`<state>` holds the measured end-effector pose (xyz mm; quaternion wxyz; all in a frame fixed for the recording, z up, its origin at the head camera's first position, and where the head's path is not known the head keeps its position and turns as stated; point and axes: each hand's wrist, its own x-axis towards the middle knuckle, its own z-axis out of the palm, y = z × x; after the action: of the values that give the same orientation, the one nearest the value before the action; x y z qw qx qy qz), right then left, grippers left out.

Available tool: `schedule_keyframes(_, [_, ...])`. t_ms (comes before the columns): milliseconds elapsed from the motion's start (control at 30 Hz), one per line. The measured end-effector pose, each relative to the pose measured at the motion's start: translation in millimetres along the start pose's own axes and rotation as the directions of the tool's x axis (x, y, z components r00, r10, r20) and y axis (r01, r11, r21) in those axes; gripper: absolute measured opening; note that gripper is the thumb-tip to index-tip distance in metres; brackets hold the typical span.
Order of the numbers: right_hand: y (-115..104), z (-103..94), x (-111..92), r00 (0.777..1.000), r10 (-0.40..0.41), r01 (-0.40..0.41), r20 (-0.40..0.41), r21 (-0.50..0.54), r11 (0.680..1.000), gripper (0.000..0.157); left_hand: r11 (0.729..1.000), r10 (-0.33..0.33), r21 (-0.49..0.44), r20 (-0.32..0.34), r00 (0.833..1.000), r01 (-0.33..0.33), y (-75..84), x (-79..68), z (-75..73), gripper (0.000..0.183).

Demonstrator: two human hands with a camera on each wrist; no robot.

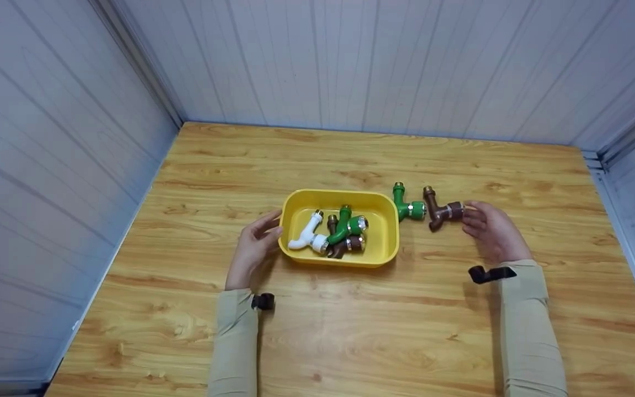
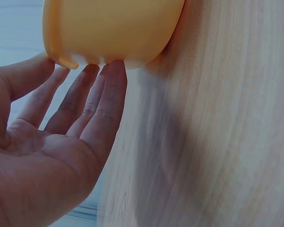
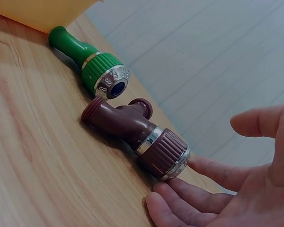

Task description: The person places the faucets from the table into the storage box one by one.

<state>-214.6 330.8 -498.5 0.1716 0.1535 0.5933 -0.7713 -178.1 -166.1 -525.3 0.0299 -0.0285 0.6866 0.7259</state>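
Note:
A yellow plastic basin (image 1: 381, 259) stands on the table. In it lie a white tap (image 1: 309, 234), a green tap (image 1: 345, 227) and a brown tap (image 1: 338, 251), the green one partly over the brown. My left hand (image 1: 254, 245) touches the basin's left end with fairly straight fingers (image 2: 111, 94), the thumb near its rim. Outside, a second green tap (image 1: 403, 204) lies close by the basin's right wall. Further right is another brown tap (image 1: 440, 210); the fingertips of my right hand (image 1: 491, 229) touch its ribbed knob (image 3: 163, 153), while the thumb (image 3: 255, 122) stays apart.
The wood-grain table (image 1: 350, 331) is bounded by pale panel walls (image 1: 339, 60) at the back and both sides. Dark camera mounts sit on both wrists, one at the right cuff (image 1: 491, 274) and one at the left cuff (image 1: 263, 301).

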Motion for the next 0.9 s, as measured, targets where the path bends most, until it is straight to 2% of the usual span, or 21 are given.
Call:
schedule_keyframes(300, [-1, 4.6, 3, 1.000, 0.000, 0.001, 0.003, -0.076, 0.997, 0.047, 1.000, -0.008, 0.002, -0.013, 1.000, 0.008, 2.1, -1.3, 1.0, 0.043])
schedule_keyframes(533, [-1, 9.8, 5, 0.999, -0.018, 0.017, 0.032, 0.025, 1.000, 0.033, 1.000, -0.013, -0.018, -0.021, 1.000, 0.013, 1.8, -1.8, 1.7, 0.042])
schedule_keyframes(900, [2, 9.4, 8, 0.999, -0.039, 0.038, 0.016, 0.042, 0.998, 0.034, 1.000, -0.009, -0.005, -0.016, 1.000, 0.008, 1.8, -2.0, 1.3, 0.041])
